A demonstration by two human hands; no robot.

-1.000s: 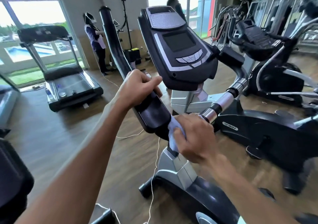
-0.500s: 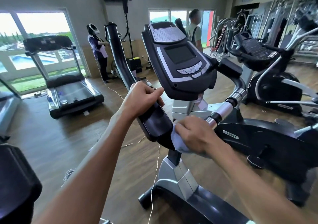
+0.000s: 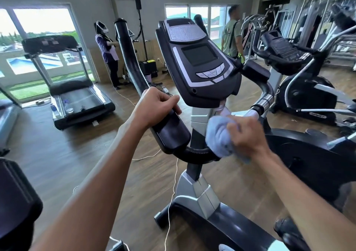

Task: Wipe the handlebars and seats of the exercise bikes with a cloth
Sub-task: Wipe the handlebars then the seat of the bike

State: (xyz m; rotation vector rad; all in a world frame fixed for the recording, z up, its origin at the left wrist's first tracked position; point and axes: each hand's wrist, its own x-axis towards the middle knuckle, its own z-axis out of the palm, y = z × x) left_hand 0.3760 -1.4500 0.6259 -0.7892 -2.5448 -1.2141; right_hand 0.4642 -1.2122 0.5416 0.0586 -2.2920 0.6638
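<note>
- Cloth (image 3: 218, 135), pale blue and bunched into a wad, sits in the right hand (image 3: 244, 135), whose fingers curl round it and grasp it tight.
- The wad presses against the black handlebar (image 3: 194, 152) at its low curved middle, just right of the bike's post (image 3: 195, 166). A loose tail of the cloth hangs below the wrist.
- The right hand is blurred, so the single fingers are hard to tell apart.
- Left hand (image 3: 156, 106) is clenched round the left arm of the handlebar, just above the flat black pad (image 3: 171, 133). The thumb lies over the top of the bar and the knuckles face the camera.
- Above that hand the bar rises as a long black tube (image 3: 129, 54) to a capped end.
- The console (image 3: 198, 61) tilts toward the camera between the two hands, dark screen in its middle, a row of buttons beneath, a grey grille on top.
- The right arm of the handlebar, with a chrome sleeve (image 3: 264, 101), runs up behind the right hand.
- The seat is out of view.
- A treadmill (image 3: 67, 88) stands at the left by the window, well apart from the bike.
- One person (image 3: 107, 48) stands by the far wall, another (image 3: 232, 36) behind the console.
- Other machines (image 3: 300, 81) fill the right side on the wood floor (image 3: 63, 154).
- A thin white cord (image 3: 173, 202) hangs down beside the post.
</note>
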